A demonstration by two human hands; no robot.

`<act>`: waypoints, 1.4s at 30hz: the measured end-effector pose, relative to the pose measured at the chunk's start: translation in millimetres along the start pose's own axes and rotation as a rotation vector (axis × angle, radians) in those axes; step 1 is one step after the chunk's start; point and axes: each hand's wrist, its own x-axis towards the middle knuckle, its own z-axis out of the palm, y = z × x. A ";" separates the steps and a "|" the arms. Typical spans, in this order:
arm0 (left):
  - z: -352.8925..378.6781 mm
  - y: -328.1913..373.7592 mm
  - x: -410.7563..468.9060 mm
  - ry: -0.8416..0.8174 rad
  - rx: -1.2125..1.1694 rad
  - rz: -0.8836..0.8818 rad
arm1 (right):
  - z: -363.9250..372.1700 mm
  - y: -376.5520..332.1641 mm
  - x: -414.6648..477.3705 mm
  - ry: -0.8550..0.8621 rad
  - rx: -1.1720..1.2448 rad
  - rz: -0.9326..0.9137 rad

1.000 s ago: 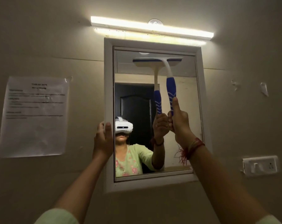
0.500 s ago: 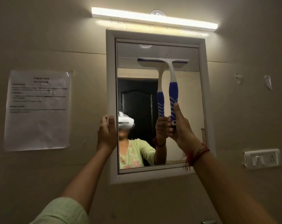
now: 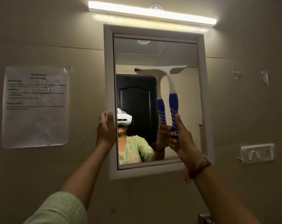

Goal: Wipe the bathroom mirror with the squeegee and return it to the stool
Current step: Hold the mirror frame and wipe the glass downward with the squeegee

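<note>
right hand [image 3: 179,139] grips squeegee [image 3: 171,88] handle, blade on mirror [image 3: 177,50] glass; left hand [image 3: 105,130] clasps mirror frame.

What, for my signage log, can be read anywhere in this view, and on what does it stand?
"TASK ID:" heads the paper sheet left of the mirror; the number after it is too blurred.
The sheet's other lines: too blurred to read.
The squeegee and the switch plate show no text.

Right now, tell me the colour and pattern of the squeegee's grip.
Blue with white wavy stripes; the head view shows the grip above the right hand.
</note>
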 end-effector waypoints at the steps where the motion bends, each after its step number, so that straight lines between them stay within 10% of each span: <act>1: -0.1 -0.7 0.2 -0.001 -0.002 0.005 | -0.3 2.1 -2.2 0.006 0.008 0.000; 17: 0.9 -1.6 0.6 0.018 0.000 -0.008 | 0.9 31.6 -40.1 0.238 -0.013 -0.040; 26: 0.6 -2.9 0.5 0.014 0.006 -0.004 | 18.3 -4.5 -13.5 0.090 -0.085 -0.009; 33: 1.1 0.8 -0.6 0.028 0.003 0.010 | 16.1 58.9 -53.6 0.350 0.033 0.017; 42: 1.8 -1.8 0.1 0.038 0.010 0.022 | 17.5 22.2 -21.4 0.204 0.024 -0.037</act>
